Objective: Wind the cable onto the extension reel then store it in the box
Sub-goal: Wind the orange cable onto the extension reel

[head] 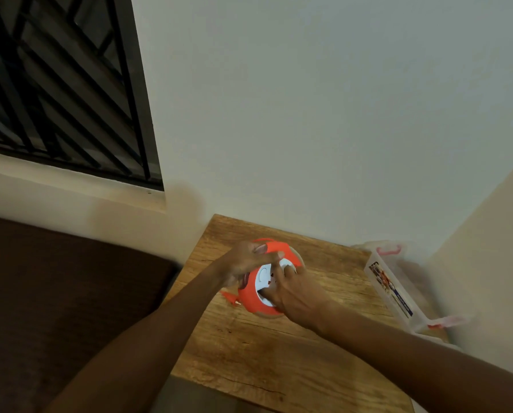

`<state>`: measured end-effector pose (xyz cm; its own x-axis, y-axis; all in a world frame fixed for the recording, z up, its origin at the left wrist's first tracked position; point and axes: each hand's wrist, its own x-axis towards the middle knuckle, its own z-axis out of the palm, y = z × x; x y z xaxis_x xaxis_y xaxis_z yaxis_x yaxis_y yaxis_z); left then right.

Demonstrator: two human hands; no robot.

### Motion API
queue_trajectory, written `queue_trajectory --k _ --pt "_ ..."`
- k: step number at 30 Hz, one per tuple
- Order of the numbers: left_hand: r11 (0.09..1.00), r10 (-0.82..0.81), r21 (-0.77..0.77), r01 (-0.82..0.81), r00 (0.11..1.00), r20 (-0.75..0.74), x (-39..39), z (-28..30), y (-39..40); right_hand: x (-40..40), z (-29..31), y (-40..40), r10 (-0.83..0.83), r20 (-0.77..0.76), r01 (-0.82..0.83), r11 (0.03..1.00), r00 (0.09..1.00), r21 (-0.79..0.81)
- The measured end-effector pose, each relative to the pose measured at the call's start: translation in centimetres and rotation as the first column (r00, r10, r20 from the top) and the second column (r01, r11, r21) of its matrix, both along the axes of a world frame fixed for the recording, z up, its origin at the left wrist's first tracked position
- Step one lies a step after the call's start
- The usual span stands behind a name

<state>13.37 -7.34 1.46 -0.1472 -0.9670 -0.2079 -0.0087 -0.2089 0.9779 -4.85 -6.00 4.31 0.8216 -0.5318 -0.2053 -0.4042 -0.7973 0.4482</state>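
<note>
- One extension reel (250,293), orange body with white centre face, sits on the wooden table (279,353) toward its far half, near the wall.
- Two hands on the reel, both blurred by motion.
- Left hand (246,262) at the reel's 10–11 o'clock, fingers wrapped over the orange rim; grip closed on the reel.
- Right hand (291,290) at the reel's 4 o'clock, fingers curled onto the white centre face, holding it; grip closed on the reel.
- One short orange cable (229,297) end pokes out at the reel's 8 o'clock, lying on the table with a small metal tip; how much is wound cannot be told.
- One clear plastic box (392,290) at 3 o'clock of the reel, at the table's right edge, well apart from the reel; printed label on its side, two red latches seen, one far, one near.
- One pale wall (308,114) behind the table, from 11 to 2 o'clock.
- One window with a dark metal grille (55,84) at 10 o'clock, above a pale sill.
- One dark brown surface (55,293) at 9 o'clock, left of the table; cannot tell what it is.
</note>
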Motion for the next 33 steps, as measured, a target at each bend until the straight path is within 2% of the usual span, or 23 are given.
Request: queue_trajectory --k 2,5,12,17,21,27,29,31,33 --pt "0.998 0.053 -0.042 -0.052 0.998 0.022 -0.3 -0.5 -0.2 -0.2 0.0 -0.5 0.012 -0.004 -0.012 1.000 1.000 -0.009" --pt "0.993 0.115 -0.020 -0.115 0.993 -0.023 -0.5 -0.9 -0.3 -0.4 -0.2 -1.0 0.026 -0.031 -0.026 1.000 0.999 -0.017" --pt "0.984 0.170 -0.022 -0.174 0.975 -0.140 -1.3 -1.3 0.3 -0.9 0.4 -1.5 0.084 -0.069 -0.084 0.996 0.994 0.002" --pt "0.982 0.176 -0.028 -0.185 0.965 -0.195 -2.2 -0.8 0.2 -0.7 0.7 -1.2 0.075 -0.111 -0.081 0.996 0.991 -0.047" --pt "0.977 0.199 -0.020 -0.211 0.945 -0.259 -2.3 -0.5 0.0 -0.6 0.6 -0.9 0.025 -0.041 -0.028 0.998 0.999 -0.064" --pt "0.963 0.257 0.005 -0.270 0.913 -0.317 -2.8 -0.7 -0.1 -0.7 0.1 -1.4 -0.120 0.141 0.110 0.991 0.983 0.073" --pt "0.955 0.288 0.022 -0.295 0.912 -0.293 -3.0 -1.0 -0.1 -0.8 0.1 -1.4 -0.209 0.202 0.184 0.973 0.957 0.139" --pt "0.949 0.310 0.019 -0.316 0.914 -0.261 -3.2 -1.3 -0.3 -0.7 -0.2 -1.7 -0.310 0.256 0.255 0.940 0.916 0.228" --pt "0.949 0.309 0.019 -0.314 0.918 -0.250 -3.3 -1.5 -0.4 -0.8 -0.4 -2.1 -0.429 0.297 0.297 0.867 0.853 0.400"
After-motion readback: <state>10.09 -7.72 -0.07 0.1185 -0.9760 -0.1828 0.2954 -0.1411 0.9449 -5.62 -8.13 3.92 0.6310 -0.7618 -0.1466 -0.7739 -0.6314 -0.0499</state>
